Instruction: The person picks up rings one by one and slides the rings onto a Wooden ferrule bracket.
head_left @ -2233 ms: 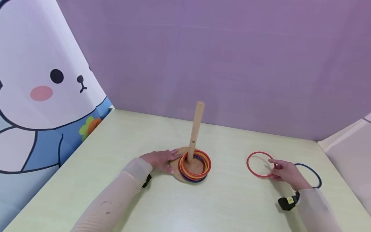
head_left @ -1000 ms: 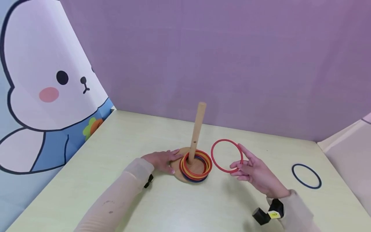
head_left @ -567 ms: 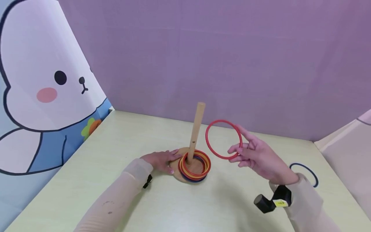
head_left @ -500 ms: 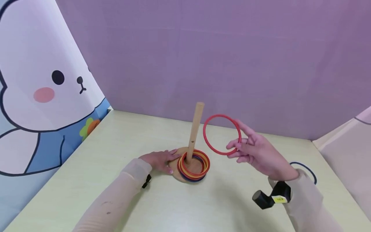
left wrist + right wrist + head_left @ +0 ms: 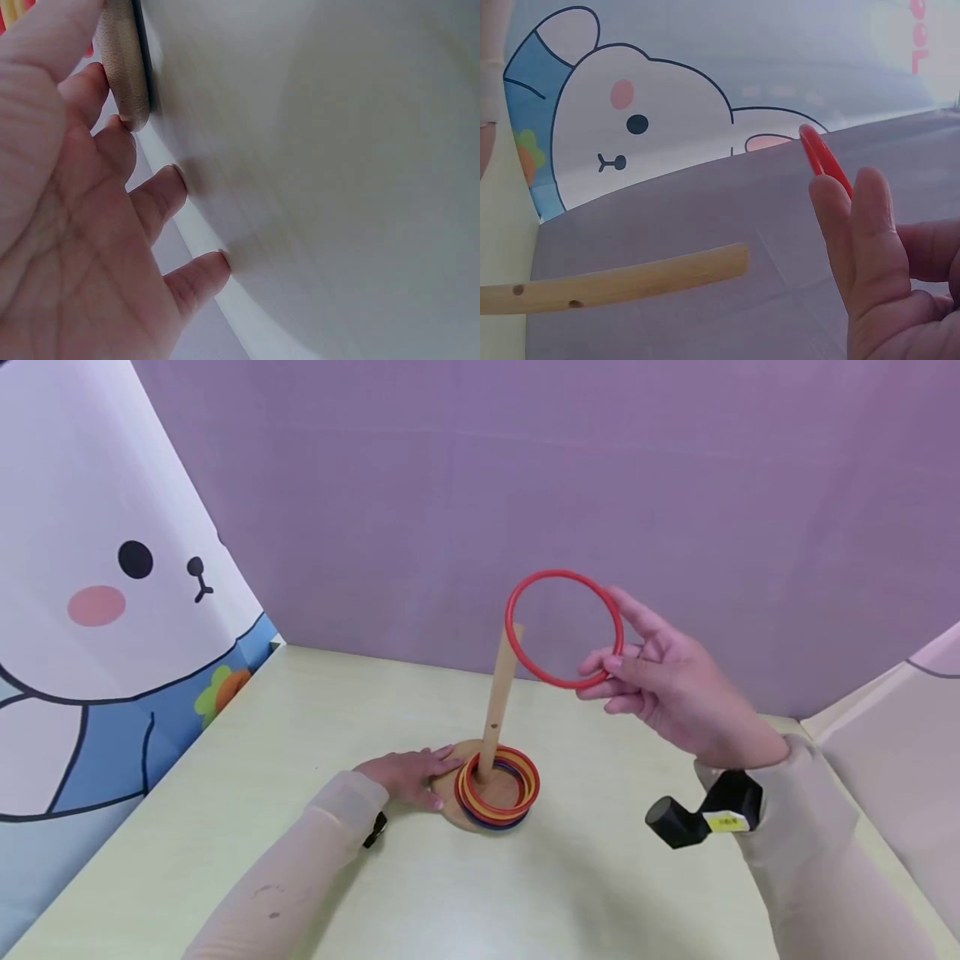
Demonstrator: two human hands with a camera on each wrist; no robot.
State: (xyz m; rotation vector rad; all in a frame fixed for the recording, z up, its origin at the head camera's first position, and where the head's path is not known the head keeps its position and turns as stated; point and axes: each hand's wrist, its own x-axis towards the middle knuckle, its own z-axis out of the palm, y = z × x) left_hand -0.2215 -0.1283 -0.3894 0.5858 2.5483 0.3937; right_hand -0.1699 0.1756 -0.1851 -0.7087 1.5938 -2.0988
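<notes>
My right hand (image 5: 675,685) pinches a thin red ring (image 5: 558,573) at its right side, with the index finger extended along the rim. The ring is raised and tilted, and its left edge overlaps the top of an upright wooden peg (image 5: 497,710) in the head view. In the right wrist view the ring (image 5: 815,154) shows nearly edge-on, apart from the peg (image 5: 615,283). Several red, yellow and blue rings (image 5: 491,811) lie stacked around the peg's foot. My left hand (image 5: 405,777) rests with spread fingers against the round wooden base (image 5: 447,789), thumb and index touching its edge (image 5: 126,67).
The pale table (image 5: 360,702) stretches to a purple cloth wall (image 5: 375,543) at the back. A printed cartoon panel (image 5: 90,552) stands at the left, a pale panel (image 5: 907,743) at the right. Each wrist wears a black camera (image 5: 705,814).
My right hand has lifted the red ring off the table and carried it left and up to the peg's top. The blue ring on the right is now hidden behind my sleeve. My left hand stays put.
</notes>
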